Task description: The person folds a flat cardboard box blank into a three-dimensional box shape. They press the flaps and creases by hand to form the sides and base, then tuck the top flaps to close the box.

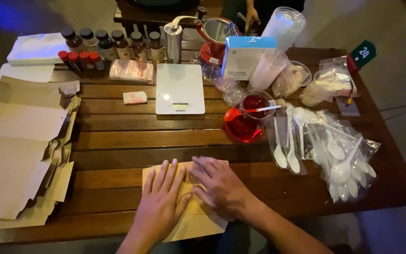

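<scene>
A dark slatted wooden table (118, 141) stands in a dim room, with flattened cardboard (15, 155) at nine o'clock. At six o'clock a tan paper envelope (198, 221) lies flat. The left hand (161, 202) and right hand (222, 186) press it, fingers spread flat, gripping nothing.

A dark slatted wooden tabletop (118, 141) is being covered along its left edge by flat brown cardboard sheets (15, 155). A white scale (179, 88), a row of small bottles (113, 44) and bagged white plastic spoons (334, 150) are being carried on it. A tan paper envelope (198, 221) is being borne at its near edge.
</scene>
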